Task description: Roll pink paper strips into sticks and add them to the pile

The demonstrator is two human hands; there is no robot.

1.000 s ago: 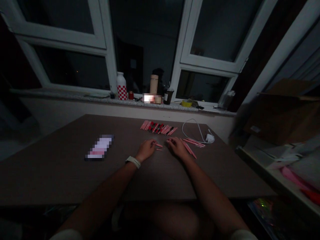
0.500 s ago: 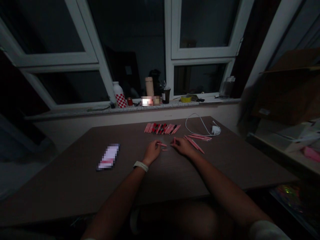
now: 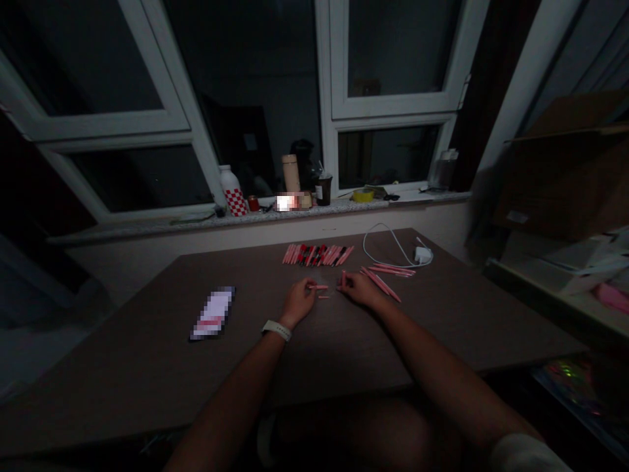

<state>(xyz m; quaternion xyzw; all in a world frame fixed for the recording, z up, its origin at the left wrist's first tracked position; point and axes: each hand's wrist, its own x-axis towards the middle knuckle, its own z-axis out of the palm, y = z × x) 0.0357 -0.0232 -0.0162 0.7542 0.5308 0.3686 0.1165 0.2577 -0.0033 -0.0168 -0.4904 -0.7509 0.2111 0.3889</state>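
Pinched in the fingers of my left hand (image 3: 298,301) is a slim pink pen part (image 3: 320,287), pointing right and lying nearly level just over the table. Just below it, a smaller pink piece (image 3: 323,297) rests on the table. My right hand (image 3: 362,290) is closed on a short pink pen piece (image 3: 344,278) that stands roughly upright. Dim light hides the finer details of both pieces. Beyond my hands lies a row of pink pens (image 3: 291,254), some with red and black parts. Several more pink pens (image 3: 384,286) lie right beside my right hand.
A phone (image 3: 213,313) lies on the brown table (image 3: 147,360) at left. A white charger (image 3: 421,254) with a looped cable is at the back right. Bottles, a drink cup (image 3: 324,189) and yellow tape (image 3: 363,195) line the windowsill. A cardboard box (image 3: 560,190) stands far right.
Both hands keep nearly the same place and grip. The camera view has shifted very slightly; the pens on the table have not visibly moved.
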